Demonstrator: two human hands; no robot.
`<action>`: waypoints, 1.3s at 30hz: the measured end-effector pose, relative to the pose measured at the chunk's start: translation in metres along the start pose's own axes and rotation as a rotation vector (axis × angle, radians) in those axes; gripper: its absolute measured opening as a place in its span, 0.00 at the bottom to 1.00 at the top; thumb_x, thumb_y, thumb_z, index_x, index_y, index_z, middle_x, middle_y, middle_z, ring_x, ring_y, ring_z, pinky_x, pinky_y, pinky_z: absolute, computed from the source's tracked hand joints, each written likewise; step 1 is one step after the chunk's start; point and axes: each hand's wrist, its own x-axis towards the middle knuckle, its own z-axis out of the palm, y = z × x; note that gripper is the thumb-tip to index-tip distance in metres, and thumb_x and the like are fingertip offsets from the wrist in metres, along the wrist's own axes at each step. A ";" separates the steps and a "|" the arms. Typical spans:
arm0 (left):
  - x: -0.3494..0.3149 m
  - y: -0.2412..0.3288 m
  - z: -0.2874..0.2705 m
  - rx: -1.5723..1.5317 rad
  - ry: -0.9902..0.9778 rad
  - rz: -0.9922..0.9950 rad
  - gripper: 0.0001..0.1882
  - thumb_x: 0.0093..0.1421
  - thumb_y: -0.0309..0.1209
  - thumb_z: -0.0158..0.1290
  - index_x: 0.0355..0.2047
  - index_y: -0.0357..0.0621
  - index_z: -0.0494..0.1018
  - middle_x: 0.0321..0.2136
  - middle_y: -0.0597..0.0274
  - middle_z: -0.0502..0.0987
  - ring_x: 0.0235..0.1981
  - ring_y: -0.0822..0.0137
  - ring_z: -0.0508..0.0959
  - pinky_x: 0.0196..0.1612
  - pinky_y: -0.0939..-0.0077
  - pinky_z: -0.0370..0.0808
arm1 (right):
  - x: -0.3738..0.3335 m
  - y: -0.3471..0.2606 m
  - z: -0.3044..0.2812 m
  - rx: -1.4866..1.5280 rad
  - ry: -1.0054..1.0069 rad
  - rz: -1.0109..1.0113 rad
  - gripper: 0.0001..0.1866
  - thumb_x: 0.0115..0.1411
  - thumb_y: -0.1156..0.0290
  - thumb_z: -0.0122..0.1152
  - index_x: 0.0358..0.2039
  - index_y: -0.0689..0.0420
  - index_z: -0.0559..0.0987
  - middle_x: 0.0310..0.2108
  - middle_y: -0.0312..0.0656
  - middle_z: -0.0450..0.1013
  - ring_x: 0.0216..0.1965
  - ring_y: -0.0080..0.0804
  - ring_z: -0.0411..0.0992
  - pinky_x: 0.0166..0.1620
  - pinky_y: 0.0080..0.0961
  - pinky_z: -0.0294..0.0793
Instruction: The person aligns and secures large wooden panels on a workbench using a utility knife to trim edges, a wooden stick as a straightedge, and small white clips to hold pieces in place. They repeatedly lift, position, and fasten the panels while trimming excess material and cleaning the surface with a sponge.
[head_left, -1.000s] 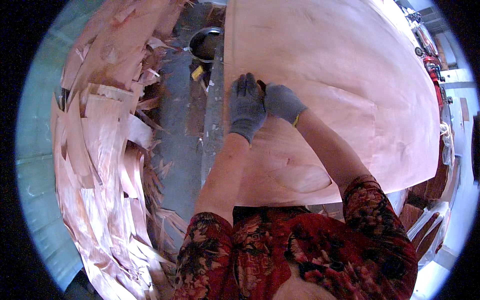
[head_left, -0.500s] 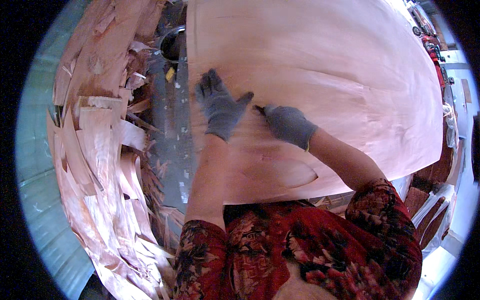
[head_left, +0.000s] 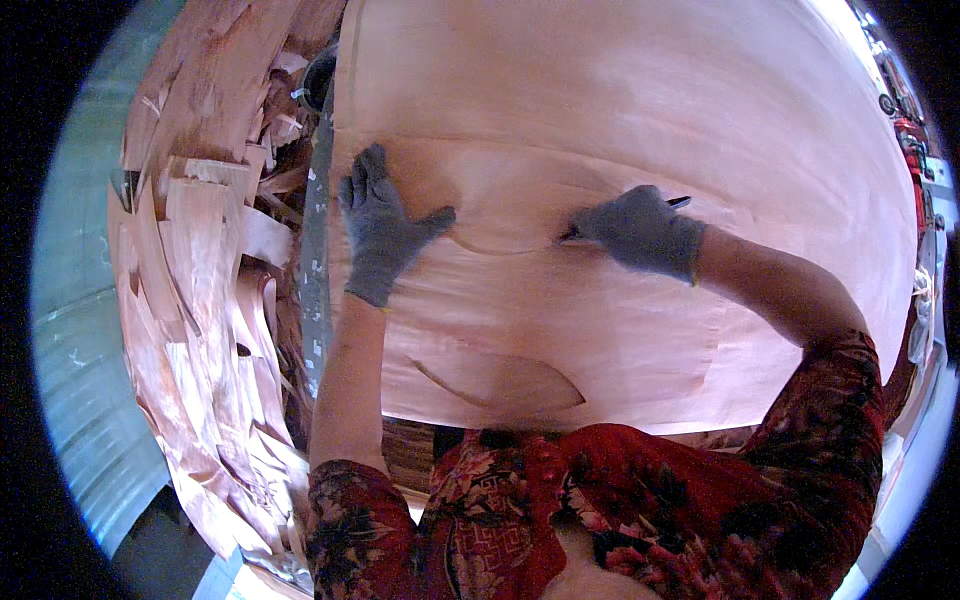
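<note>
On the sheet (head_left: 500, 90), left hand (head_left: 382, 228) splays, right hand (head_left: 645, 230) grips a tool (head_left: 680, 201).

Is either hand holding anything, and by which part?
The right hand holds a slim dark tool, seemingly by its middle, one end jutting out behind; the left hand holds nothing, spread on the veneer sheet.
</note>
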 end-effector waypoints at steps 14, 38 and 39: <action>0.003 0.010 -0.017 -0.135 0.010 -0.100 0.62 0.33 0.61 0.60 0.59 0.31 0.46 0.57 0.39 0.53 0.60 0.47 0.53 0.62 0.55 0.44 | 0.030 0.009 -0.046 0.016 0.263 0.107 0.09 0.59 0.65 0.49 0.39 0.51 0.72 0.30 0.46 0.73 0.30 0.45 0.73 0.30 0.38 0.72; 0.003 0.003 -0.009 -0.030 0.071 0.060 0.45 0.39 0.60 0.56 0.56 0.51 0.61 0.56 0.41 0.56 0.59 0.43 0.52 0.59 0.43 0.43 | 0.123 -0.010 -0.032 -0.187 0.182 0.154 0.07 0.55 0.69 0.49 0.35 0.54 0.69 0.21 0.45 0.74 0.23 0.43 0.75 0.22 0.39 0.71; 0.001 0.002 -0.008 -0.011 0.076 0.081 0.42 0.40 0.60 0.55 0.54 0.55 0.64 0.56 0.41 0.56 0.59 0.43 0.52 0.58 0.42 0.43 | 0.111 -0.013 -0.035 -0.170 0.093 0.226 0.09 0.55 0.70 0.49 0.36 0.56 0.67 0.23 0.46 0.74 0.24 0.45 0.74 0.24 0.40 0.71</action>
